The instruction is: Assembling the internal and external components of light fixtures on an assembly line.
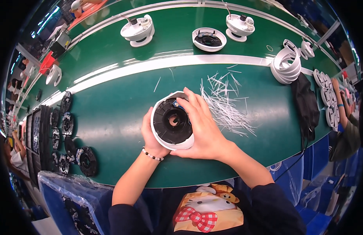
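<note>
Both my hands hold a white round housing (168, 144) above the green table, its open side facing up. Inside sits a black ribbed disc (162, 127) with a round hole in its middle and a small blue part near its upper edge. My left hand (148, 135) curls round the housing's left and lower side; its fingertips are mostly hidden. My right hand (205, 127) wraps the right side, fingers reaching over the rim onto the black disc. To the right of it lies a loose heap of thin white strips (228, 111).
Several black round parts (68, 124) lie at the left beside a black crate (32, 137). White assemblies (137, 31) stand on the far belt. Stacked white rings (285, 66), a black bag (305, 103) and white round parts (329, 98) are at the right. Blue bins (56, 196) flank me.
</note>
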`<state>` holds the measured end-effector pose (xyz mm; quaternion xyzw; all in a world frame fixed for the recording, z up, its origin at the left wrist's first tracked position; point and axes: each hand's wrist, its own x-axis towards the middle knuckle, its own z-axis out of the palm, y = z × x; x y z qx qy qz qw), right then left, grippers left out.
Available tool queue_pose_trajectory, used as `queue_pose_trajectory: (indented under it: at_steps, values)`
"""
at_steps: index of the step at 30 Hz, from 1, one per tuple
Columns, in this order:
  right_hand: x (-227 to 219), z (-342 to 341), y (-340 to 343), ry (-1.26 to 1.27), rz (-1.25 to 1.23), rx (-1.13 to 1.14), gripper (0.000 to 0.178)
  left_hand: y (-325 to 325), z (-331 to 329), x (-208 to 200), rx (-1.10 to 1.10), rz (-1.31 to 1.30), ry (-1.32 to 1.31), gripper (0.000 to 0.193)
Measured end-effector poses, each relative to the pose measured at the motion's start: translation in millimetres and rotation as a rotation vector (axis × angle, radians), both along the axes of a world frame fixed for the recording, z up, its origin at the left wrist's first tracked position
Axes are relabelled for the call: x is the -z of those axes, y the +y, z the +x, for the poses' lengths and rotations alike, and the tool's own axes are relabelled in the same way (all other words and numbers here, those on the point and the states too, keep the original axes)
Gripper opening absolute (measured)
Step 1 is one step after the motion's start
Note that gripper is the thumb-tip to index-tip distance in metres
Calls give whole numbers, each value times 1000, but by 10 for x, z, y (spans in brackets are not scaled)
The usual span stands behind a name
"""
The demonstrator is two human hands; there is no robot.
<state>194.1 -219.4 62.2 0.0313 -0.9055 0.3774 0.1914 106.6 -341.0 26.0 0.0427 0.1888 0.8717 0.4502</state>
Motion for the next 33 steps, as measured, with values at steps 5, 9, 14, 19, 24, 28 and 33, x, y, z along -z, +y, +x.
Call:
queue_pose_trajectory:
  at_steps: [5, 9, 14, 19, 24, 28, 33]
  values:
    - [-53, -12, 59, -46, 85, -53, 108, -24, -35, -56, 140, -43, 57, 86]
    - [-78, -74, 165, -119, 96, -98, 110, -30, -102, 11, 178, -110, 61, 89]
    - [-84, -101, 159, -9, 71, -92, 107, -62, -117, 29, 171, -87, 124, 81]
    - [157, -155, 42, 97, 10, 54, 104, 63, -74, -32, 19, -179, 25, 58]
    - [227, -127, -221, 83, 44, 240, 98, 15, -71, -83, -24, -192, -1, 51]
    - [152, -70, -149, 125, 36, 179, 98, 90, -172, -132, -50, -198, -64, 47]
    - [-131, 333, 188, 287, 146, 290, 88, 188, -1035, -214, -416, -371, 18, 28]
